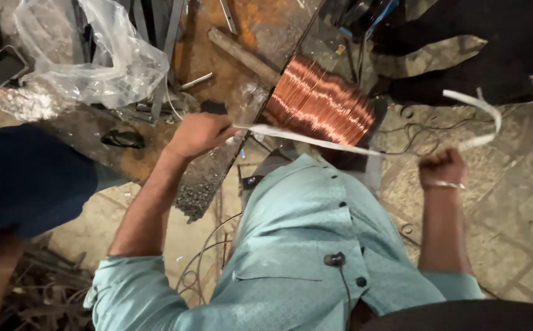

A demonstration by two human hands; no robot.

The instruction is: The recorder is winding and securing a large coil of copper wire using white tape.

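Left hand [197, 133] and right hand [441, 168] both fisted on white tape [306, 140] — best kept taut, level across copper wire spool [320, 101].

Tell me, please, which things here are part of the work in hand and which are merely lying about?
In hand: white strip, pulled taut between left hand and right hand; copper wire spool behind it.
Lying about: plastic bag, phone, metal rod.

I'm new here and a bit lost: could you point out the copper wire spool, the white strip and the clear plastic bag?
copper wire spool [320, 103], head view, middle of the wound copper.
white strip [306, 140], head view, stretch between the hands.
clear plastic bag [104, 64], head view, crumpled middle.
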